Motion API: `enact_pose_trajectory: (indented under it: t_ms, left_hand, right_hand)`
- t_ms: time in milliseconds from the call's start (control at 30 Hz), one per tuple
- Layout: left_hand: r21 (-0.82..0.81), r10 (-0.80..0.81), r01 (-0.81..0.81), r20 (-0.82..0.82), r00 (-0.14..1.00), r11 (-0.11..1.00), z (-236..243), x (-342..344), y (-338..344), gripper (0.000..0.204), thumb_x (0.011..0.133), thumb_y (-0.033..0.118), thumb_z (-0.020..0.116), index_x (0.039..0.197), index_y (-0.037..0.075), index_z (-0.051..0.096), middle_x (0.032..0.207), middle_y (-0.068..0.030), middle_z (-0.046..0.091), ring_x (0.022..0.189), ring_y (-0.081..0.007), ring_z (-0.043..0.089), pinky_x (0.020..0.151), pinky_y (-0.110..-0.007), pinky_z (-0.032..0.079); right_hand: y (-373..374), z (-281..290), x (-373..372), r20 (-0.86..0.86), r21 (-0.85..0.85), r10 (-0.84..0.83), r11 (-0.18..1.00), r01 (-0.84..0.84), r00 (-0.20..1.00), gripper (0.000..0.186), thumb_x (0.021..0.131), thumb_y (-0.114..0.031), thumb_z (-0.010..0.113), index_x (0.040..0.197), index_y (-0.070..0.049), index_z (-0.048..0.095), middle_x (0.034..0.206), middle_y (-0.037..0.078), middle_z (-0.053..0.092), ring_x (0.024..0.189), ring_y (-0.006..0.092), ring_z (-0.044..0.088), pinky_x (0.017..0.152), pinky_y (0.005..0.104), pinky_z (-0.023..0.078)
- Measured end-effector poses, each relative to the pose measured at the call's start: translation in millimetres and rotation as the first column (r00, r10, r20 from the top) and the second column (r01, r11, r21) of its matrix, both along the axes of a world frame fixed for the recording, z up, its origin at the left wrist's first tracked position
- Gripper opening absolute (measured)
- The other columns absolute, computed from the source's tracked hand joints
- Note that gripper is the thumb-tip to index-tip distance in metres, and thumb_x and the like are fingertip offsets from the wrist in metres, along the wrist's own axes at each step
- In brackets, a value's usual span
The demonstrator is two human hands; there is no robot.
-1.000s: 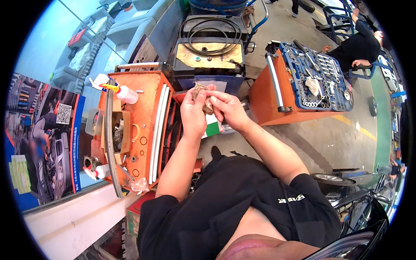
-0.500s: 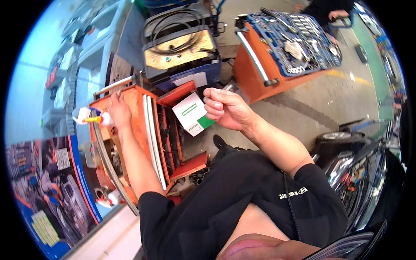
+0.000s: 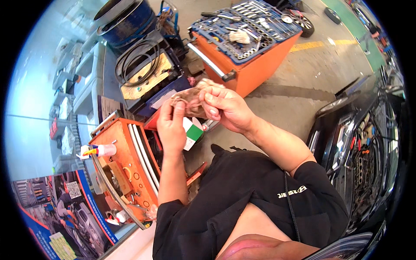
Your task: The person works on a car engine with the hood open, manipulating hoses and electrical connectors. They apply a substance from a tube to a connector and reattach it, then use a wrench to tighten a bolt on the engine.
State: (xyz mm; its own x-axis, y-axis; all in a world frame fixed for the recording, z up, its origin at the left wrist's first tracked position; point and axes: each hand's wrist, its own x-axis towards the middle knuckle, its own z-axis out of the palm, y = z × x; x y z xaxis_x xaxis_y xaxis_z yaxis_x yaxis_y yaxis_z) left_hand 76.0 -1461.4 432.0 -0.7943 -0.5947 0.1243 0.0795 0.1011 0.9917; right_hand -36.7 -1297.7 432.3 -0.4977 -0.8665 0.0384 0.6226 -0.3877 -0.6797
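Note:
In front of my chest, a soiled brownish cloth (image 3: 191,104), perhaps a glove, spans the gap between my hands. My left hand (image 3: 171,130) grips its left end with thumb and fingers. Close to its right end, my right hand (image 3: 232,109) is closed with thumb against curled fingers. What those fingers hold is hidden; they touch the cloth or come very near it. Below the cloth shows a white and green box (image 3: 193,133), partly covered by my left hand.
An orange cart (image 3: 117,141) stands at left, bearing a white bottle with a yellow nozzle (image 3: 104,150) and small parts. Another orange cart (image 3: 247,71) beyond carries a blue tool tray (image 3: 229,47). A dark machine with a coiled hose (image 3: 138,65) sits far left; an open car engine bay (image 3: 362,160) lies right.
My left hand has come off the left cart's top and over to my right hand, bringing the cloth with it. My right hand stays closed. The view has shifted to the right.

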Motion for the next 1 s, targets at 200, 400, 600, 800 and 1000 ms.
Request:
enact_pose_trajectory:
  t_ms: [200, 400, 600, 800, 1000]
  left_hand:
    - [0.144, -0.214, 0.242, -0.186, 0.959, 0.96, 7.8, -29.1, 115.8, 0.02, 0.107, 0.016, 0.062, 0.115, -0.001, 0.07, 0.102, -0.0038, 0.073, 0.091, -0.0111, 0.068, 0.083, -0.027, 0.055]
    - [0.209, -0.255, 0.263, -0.062, 0.965, 0.942, -7.0, -36.5, 182.0, 0.019, 0.105, 0.014, 0.065, 0.116, -0.001, 0.071, 0.103, -0.0014, 0.072, 0.089, -0.0063, 0.065, 0.08, -0.023, 0.053]
    - [0.075, -0.217, 0.211, 0.088, 0.972, 0.975, -5.5, -26.3, 207.9, 0.017, 0.101, 0.01, 0.067, 0.111, -0.001, 0.075, 0.091, 0.0015, 0.072, 0.081, -0.0037, 0.063, 0.072, -0.022, 0.052]
    - [0.037, -0.369, 0.369, -0.014, 0.929, 0.929, -12.2, -34.5, 186.4, 0.012, 0.093, 0.0, 0.069, 0.104, -0.002, 0.073, 0.088, 0.0007, 0.071, 0.075, -0.0045, 0.062, 0.066, -0.023, 0.052]
    - [0.178, -0.483, 0.491, -0.088, 0.871, 0.853, -11.4, -50.4, 160.6, 0.014, 0.094, -0.004, 0.066, 0.107, -0.005, 0.071, 0.092, -0.0031, 0.072, 0.075, -0.0054, 0.063, 0.065, -0.022, 0.053]
  right_hand:
    - [94.3, 8.2, -2.2, -0.329, 0.238, -0.283, 0.898, 0.369, 0.901, 0.022, 0.11, -0.025, 0.058, 0.109, -0.006, 0.069, 0.074, -0.005, 0.058, 0.063, 0.0038, 0.049, 0.059, 0.0213, 0.04]
    - [161.3, -8.6, 18.6, -0.487, 0.205, -0.431, 0.789, 0.579, 0.76, 0.017, 0.108, -0.018, 0.062, 0.108, -0.003, 0.071, 0.079, -0.004, 0.064, 0.066, 0.0033, 0.054, 0.058, 0.0221, 0.044]
    - [189.1, -6.8, 38.7, -0.407, 0.234, -0.459, 0.784, 0.575, 0.79, 0.015, 0.106, -0.013, 0.064, 0.111, 0.0, 0.072, 0.085, -0.003, 0.067, 0.068, 0.0029, 0.056, 0.061, 0.0224, 0.048]
    - [183.3, -17.1, 44.5, -0.435, 0.202, -0.49, 0.764, 0.613, 0.755, 0.015, 0.107, -0.012, 0.063, 0.112, 0.0, 0.071, 0.088, 0.0, 0.069, 0.068, 0.0039, 0.058, 0.058, 0.0234, 0.054]
    - [153.5, -2.7, 51.7, -0.387, 0.231, -0.583, 0.688, 0.687, 0.714, 0.015, 0.106, -0.011, 0.064, 0.112, 0.001, 0.071, 0.089, 0.0, 0.071, 0.069, 0.0041, 0.06, 0.061, 0.0213, 0.05]
